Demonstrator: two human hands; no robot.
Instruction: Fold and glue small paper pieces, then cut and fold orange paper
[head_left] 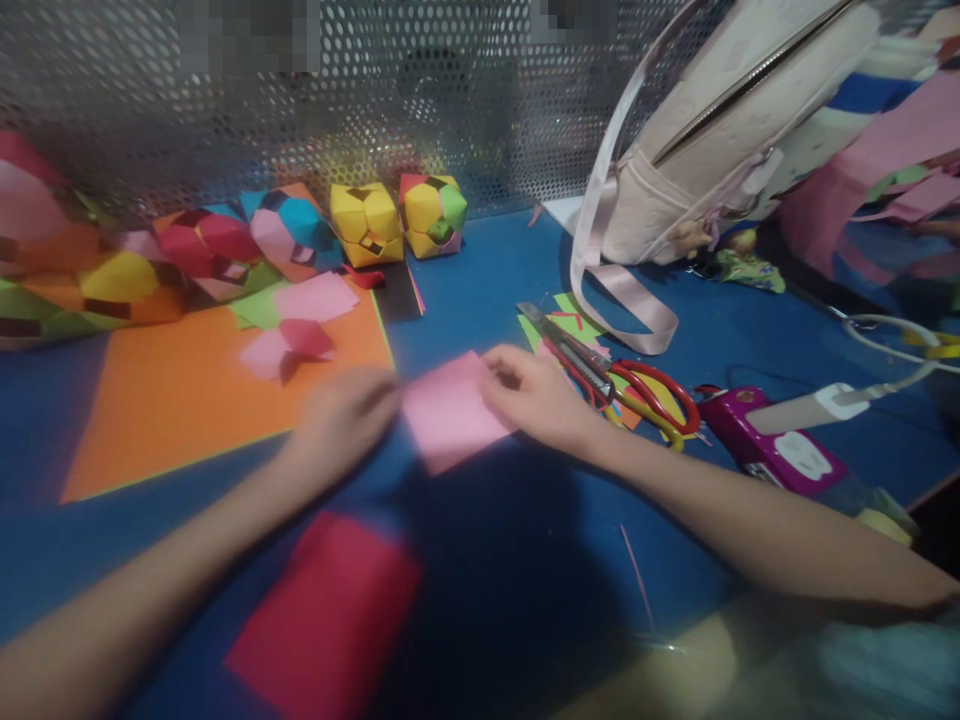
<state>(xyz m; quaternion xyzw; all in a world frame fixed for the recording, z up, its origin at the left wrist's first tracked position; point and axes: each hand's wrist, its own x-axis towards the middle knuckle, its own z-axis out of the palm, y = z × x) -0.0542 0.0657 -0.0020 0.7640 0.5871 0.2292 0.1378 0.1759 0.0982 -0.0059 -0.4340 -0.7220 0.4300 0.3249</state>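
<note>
A square of pink paper [459,412] is held up over the blue table between my two hands. My right hand [529,395] pinches its right edge between thumb and fingers. At the opposite corner my left hand [349,412], smeared by motion, has its fingers curled together on the paper. Below them, a sheet of red paper [326,610] lies blurred on the table. Just left of my left hand, a folded pink paper piece [285,350] rests on an orange sheet [180,390].
Folded paper balls [366,222] line the back by a perforated metal panel [487,110]. Right of my right hand lie scissors [652,400] and a utility knife [574,350] on paper scraps. Farther right are a purple device [780,445] with a white plug and a pale bag [697,150].
</note>
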